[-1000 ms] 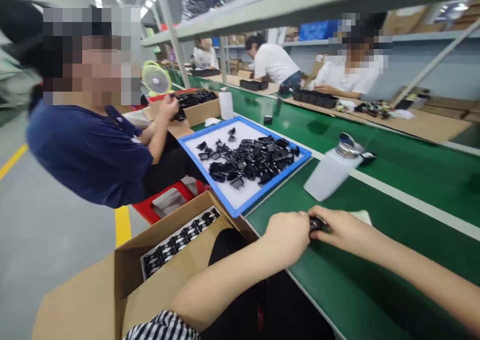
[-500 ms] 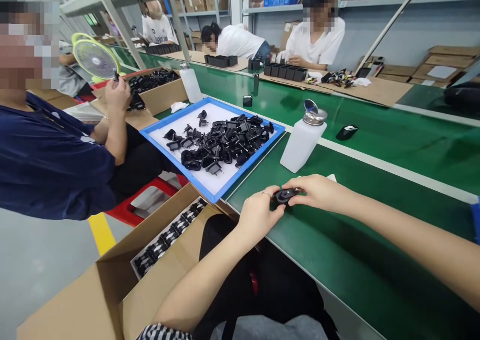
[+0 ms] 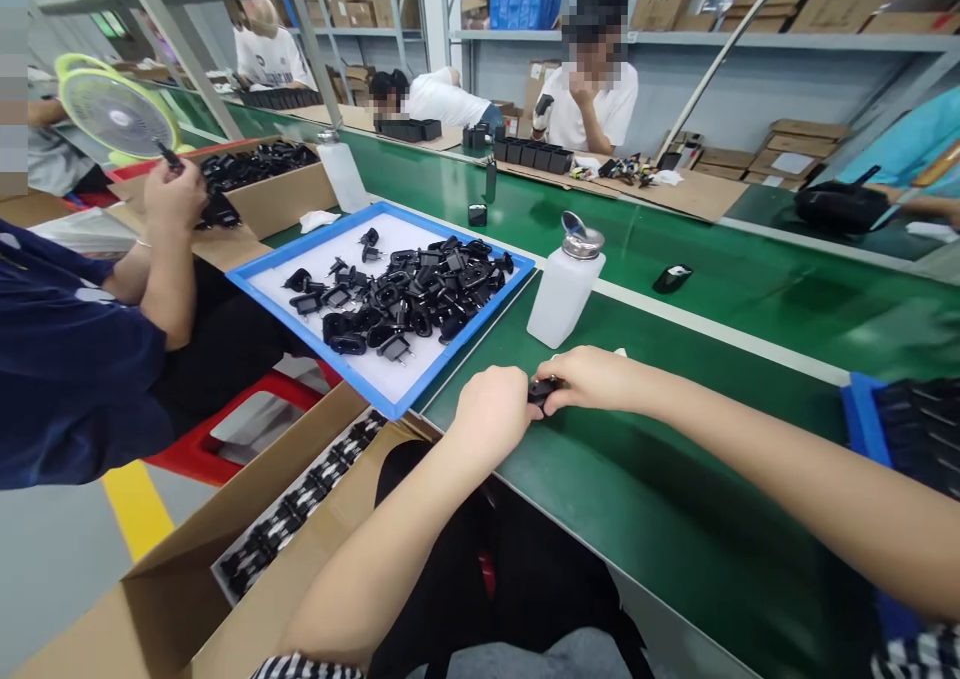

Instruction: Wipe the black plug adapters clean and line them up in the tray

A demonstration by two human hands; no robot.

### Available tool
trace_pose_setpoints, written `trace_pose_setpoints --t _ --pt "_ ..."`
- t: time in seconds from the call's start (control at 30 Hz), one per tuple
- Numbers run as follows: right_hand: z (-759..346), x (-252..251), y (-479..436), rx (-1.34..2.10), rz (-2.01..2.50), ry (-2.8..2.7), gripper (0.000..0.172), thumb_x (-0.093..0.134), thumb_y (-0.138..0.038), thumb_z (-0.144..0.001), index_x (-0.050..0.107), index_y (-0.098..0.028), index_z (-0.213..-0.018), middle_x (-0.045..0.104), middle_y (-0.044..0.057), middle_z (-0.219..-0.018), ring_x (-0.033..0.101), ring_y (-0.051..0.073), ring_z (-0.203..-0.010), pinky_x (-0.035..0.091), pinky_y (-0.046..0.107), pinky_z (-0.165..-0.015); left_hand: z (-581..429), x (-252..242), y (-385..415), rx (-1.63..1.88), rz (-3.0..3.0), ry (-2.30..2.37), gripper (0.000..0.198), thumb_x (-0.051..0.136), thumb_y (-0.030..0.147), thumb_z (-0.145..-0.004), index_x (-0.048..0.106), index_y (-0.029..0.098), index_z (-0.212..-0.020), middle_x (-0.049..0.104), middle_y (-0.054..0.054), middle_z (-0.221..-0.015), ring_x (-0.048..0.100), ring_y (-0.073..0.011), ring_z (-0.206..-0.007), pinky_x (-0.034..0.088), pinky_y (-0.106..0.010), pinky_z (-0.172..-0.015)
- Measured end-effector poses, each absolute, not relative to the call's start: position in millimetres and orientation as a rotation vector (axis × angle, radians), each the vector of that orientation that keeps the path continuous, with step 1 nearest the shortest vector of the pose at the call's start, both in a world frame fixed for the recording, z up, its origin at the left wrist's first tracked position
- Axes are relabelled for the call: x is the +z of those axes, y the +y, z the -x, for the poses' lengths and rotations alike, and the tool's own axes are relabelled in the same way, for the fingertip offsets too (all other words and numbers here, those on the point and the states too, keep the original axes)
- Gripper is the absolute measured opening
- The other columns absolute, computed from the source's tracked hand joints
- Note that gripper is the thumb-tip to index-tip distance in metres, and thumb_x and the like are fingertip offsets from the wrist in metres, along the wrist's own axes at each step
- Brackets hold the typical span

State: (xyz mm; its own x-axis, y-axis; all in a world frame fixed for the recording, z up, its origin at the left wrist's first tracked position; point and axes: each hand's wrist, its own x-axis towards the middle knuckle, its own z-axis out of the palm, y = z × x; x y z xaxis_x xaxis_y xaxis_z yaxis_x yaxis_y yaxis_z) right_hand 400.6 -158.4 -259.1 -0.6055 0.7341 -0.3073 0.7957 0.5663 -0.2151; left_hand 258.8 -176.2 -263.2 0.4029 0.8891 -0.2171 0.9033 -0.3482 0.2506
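Note:
Both my hands meet over the near edge of the green conveyor belt (image 3: 675, 519). My left hand (image 3: 491, 414) and my right hand (image 3: 589, 379) are closed on one small black plug part (image 3: 541, 391) held between them. Just beyond them stands a white dispenser bottle (image 3: 562, 289) with a metal cap. To the left lies a blue tray (image 3: 255, 281) with a heap of black plug parts (image 3: 409, 294).
A cardboard box (image 3: 187, 579) with rows of black parts sits by my left knee. A person in a dark blue top (image 3: 67, 359) sits at left, holding a part. Other workers sit across the belt. A second blue tray (image 3: 862, 421) is at right. A black part (image 3: 672, 278) lies on the belt.
The view has swung right and levelled, so the tray and bottle shifted left. My hands stay together on the black part, with the left hand now covering more of it.

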Motion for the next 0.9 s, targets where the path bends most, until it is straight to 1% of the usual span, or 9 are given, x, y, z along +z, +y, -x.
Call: trace_pose_setpoints --t 0.17,0.27,0.33,0.4,0.5,0.6,0.67,0.77,0.9 --pt "-400.4 -261.4 -159.3 -0.466 -1.328 2.629 0.019 0.056 -0.031 -0.067 0.056 -0.017 -0.08 0.057 0.003 -0.072 0.053 0.015 -0.064 0.034 0.021 -0.049 -270.6 -249.8 -163.1 -0.253 -2.273 1.523 0.028 0.062 0.034 -0.056 0.06 0.016 -0.077 0.061 -0.006 -0.07 0.057 -0.02 -0.067 0.041 -0.024 -0.054" --pt "-398.4 -258.6 -160.0 -0.338 -1.299 2.643 0.02 0.058 -0.032 -0.066 0.058 -0.017 -0.079 0.056 0.004 -0.073 0.053 0.018 -0.068 0.037 0.024 -0.054 -274.1 -247.5 -164.7 -0.268 -2.297 1.554 0.022 0.063 0.028 -0.057 0.061 0.016 -0.075 0.061 -0.007 -0.072 0.058 -0.019 -0.067 0.042 -0.024 -0.055" --pt "-398.6 -257.4 -159.3 -0.258 -1.249 2.701 0.024 0.059 -0.035 -0.065 0.059 -0.017 -0.08 0.056 0.005 -0.076 0.052 0.02 -0.076 0.038 0.028 -0.064 -270.8 -253.0 -170.5 -0.182 -2.331 1.573 0.019 0.059 0.029 -0.061 0.061 0.016 -0.075 0.061 -0.007 -0.073 0.058 -0.0191 -0.068 0.042 -0.025 -0.057" --pt "-400.6 -257.9 -157.8 -0.249 -1.213 2.754 0.028 0.059 -0.039 -0.064 0.059 -0.018 -0.083 0.056 0.007 -0.081 0.05 0.021 -0.083 0.036 0.032 -0.071 -263.8 -263.9 -177.9 -0.037 -2.305 1.562 0.023 0.053 0.035 -0.066 0.06 0.018 -0.08 0.062 -0.006 -0.073 0.058 -0.0189 -0.068 0.042 -0.026 -0.06" --pt "-404.5 -260.4 -155.6 -0.261 -1.216 2.793 0.029 0.057 -0.039 -0.065 0.058 -0.019 -0.085 0.056 0.007 -0.084 0.049 0.022 -0.087 0.035 0.034 -0.073 -252.9 -281.6 -186.8 0.205 -2.183 1.539 0.033 0.048 0.04 -0.07 0.055 0.021 -0.097 0.062 -0.003 -0.083 0.057 -0.0167 -0.076 0.042 -0.024 -0.066" --pt "-406.0 -261.2 -154.1 -0.276 -1.208 2.787 0.026 0.055 -0.038 -0.068 0.057 -0.017 -0.084 0.057 0.005 -0.078 0.051 0.02 -0.078 0.036 0.031 -0.069 -249.0 -287.4 -190.1 0.261 -2.168 1.571 0.039 0.048 0.037 -0.072 0.049 0.019 -0.106 0.06 -0.004 -0.093 0.056 -0.0166 -0.082 0.041 -0.023 -0.069" --pt "-405.1 -259.6 -153.5 -0.336 -1.194 2.736 0.024 0.054 -0.036 -0.069 0.056 -0.017 -0.083 0.057 0.004 -0.074 0.053 0.017 -0.07 0.037 0.026 -0.06 -251.1 -284.0 -190.8 0.179 -2.197 1.561 0.038 0.048 0.035 -0.072 0.048 0.019 -0.107 0.061 -0.004 -0.089 0.056 -0.0181 -0.08 0.041 -0.024 -0.066" --pt "-402.6 -256.1 -152.9 -0.391 -1.169 2.659 0.021 0.054 -0.033 -0.07 0.054 -0.018 -0.085 0.057 0.002 -0.07 0.052 0.015 -0.063 0.034 0.022 -0.049 -258.5 -277.3 -193.3 0.065 -2.217 1.585 0.035 0.045 0.032 -0.074 0.048 0.018 -0.107 0.062 -0.004 -0.081 0.057 -0.0195 -0.074 0.041 -0.026 -0.061" --pt "-400.1 -254.9 -152.5 -0.31 -1.143 2.654 0.017 0.053 -0.031 -0.07 0.055 -0.019 -0.081 0.056 0.001 -0.067 0.052 0.015 -0.061 0.033 0.022 -0.048 -265.8 -277.3 -199.0 0.03 -2.231 1.733 0.037 0.04 0.026 -0.077 0.042 0.012 -0.112 0.059 -0.009 -0.09 0.058 -0.0193 -0.071 0.041 -0.026 -0.058"
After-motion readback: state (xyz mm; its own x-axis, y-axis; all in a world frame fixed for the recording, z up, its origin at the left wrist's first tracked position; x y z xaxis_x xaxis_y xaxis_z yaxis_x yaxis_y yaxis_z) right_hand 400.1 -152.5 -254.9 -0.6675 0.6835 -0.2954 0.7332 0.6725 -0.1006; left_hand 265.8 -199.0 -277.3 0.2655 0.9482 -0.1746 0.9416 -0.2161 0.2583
